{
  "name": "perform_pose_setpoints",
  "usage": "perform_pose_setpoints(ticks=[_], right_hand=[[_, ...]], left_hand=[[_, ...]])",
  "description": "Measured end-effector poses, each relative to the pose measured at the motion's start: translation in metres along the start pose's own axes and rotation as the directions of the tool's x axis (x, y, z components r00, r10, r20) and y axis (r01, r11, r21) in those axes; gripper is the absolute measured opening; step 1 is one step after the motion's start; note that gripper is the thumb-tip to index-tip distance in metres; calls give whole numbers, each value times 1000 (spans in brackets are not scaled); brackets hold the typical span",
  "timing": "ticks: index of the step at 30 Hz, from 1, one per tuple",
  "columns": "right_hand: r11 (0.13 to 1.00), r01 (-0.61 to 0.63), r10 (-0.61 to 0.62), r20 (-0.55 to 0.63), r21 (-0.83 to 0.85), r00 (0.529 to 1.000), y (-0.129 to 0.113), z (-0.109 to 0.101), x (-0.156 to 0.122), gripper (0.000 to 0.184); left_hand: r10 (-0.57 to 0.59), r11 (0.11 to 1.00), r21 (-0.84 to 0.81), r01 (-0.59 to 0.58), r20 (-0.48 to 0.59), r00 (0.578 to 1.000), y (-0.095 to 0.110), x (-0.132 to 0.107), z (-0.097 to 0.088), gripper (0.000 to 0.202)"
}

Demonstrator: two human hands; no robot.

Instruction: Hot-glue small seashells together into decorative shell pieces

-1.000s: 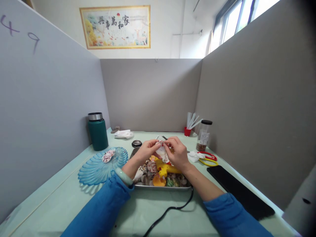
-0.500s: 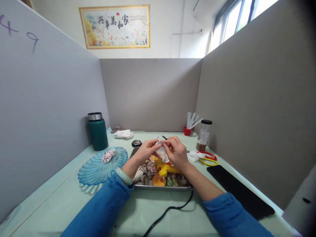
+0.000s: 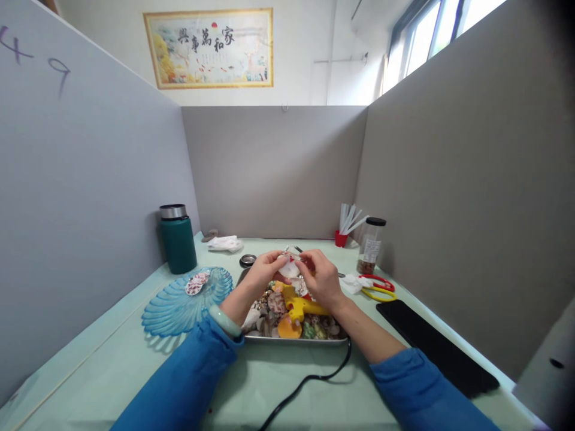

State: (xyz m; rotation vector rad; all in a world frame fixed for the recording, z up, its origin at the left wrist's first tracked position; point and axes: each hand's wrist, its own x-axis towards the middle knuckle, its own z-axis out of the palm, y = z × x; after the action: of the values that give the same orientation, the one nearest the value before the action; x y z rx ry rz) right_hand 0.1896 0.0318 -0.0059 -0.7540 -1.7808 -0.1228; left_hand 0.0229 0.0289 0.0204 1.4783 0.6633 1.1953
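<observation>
One held shell [image 3: 288, 269], one green flask [image 3: 178, 238], one blue plate [image 3: 177, 310], one metal tray [image 3: 296, 340], one yellow glue gun [image 3: 300, 306], one jar [image 3: 371, 246], one pair of scissors [image 3: 380, 288].

The small piece [image 3: 288, 267] is white with red marks. The glue gun [image 3: 302, 307] is yellow and its cable [image 3: 309, 379] is black. The tray [image 3: 296, 340] is silver, and the shells [image 3: 275, 312] in it are mottled brown, grey, orange and green. The ribbed plate [image 3: 175, 311] is clear blue, and the shell [image 3: 197, 283] on it is white speckled with red. The flask [image 3: 178, 242] is dark green, the scissors [image 3: 381, 290] are red and yellow, the phone [image 3: 431, 347] is black, and the table cover [image 3: 135, 359] is pale green.
</observation>
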Motion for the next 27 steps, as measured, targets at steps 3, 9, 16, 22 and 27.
perform_pose_setpoints(ticks=[3,9,16,22,27], right_hand=[[1000,-4,4,2,5,1000,-2,0,0,11],[998,-4,2,21,55,1000,-5,-1,0,11],[993,-5,0,44,122,999,-3,-1,-1,12],[987,12,-24,70,162,997,-2,-2,-1,13],[981,8,-23,75,192,997,-2,-2,0,13]], left_hand=[[-1,1000,21,1,-3,1000,1,-1,0,35],[-14,997,75,17,-41,999,1,-1,1,36],[7,991,132,-4,-25,1000,4,-4,3,36],[14,992,126,-12,-13,1000,4,-4,3,36],[32,991,130,-31,-5,999,4,-4,2,36]])
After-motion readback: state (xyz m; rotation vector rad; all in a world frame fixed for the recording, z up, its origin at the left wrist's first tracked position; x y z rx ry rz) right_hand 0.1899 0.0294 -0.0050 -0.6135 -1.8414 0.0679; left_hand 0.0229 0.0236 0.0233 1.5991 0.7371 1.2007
